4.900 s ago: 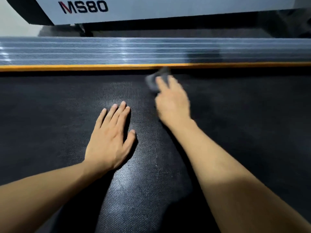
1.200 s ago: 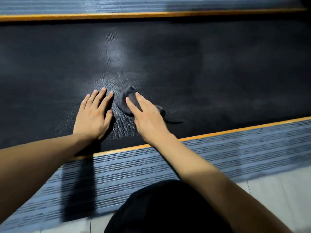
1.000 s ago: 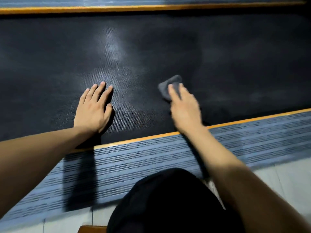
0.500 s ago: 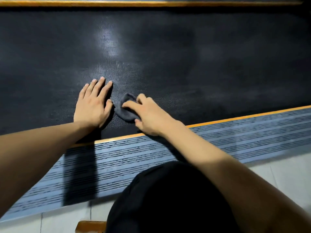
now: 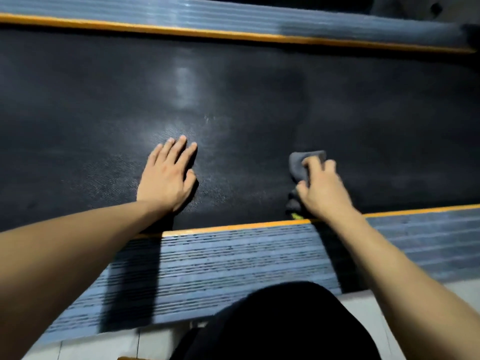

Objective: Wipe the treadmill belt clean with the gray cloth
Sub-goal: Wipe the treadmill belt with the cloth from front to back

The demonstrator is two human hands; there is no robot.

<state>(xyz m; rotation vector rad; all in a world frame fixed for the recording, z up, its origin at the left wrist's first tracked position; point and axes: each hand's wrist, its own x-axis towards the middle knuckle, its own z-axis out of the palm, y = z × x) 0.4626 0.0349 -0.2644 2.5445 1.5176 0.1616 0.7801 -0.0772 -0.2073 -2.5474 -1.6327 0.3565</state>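
Observation:
The black textured treadmill belt point(image 5: 259, 100) fills the upper half of the view. My left hand point(image 5: 166, 176) lies flat on it with straight fingers, near the belt's front edge. To the right, my right hand point(image 5: 323, 189) grips the gray cloth point(image 5: 298, 165) with curled fingers and presses it on the belt. The cloth is bunched; part of it sticks out beyond my fingertips and part is hidden under my palm.
An orange strip and a ribbed gray side rail point(image 5: 220, 258) border the belt on the near side; another rail point(image 5: 233, 18) runs along the far side. My dark-clothed knee point(image 5: 280, 323) shows at the bottom, over light floor tiles point(image 5: 457, 292).
My right hand has slid the cloth to the right along the belt, away from my left hand. The left hand has stayed flat on the belt.

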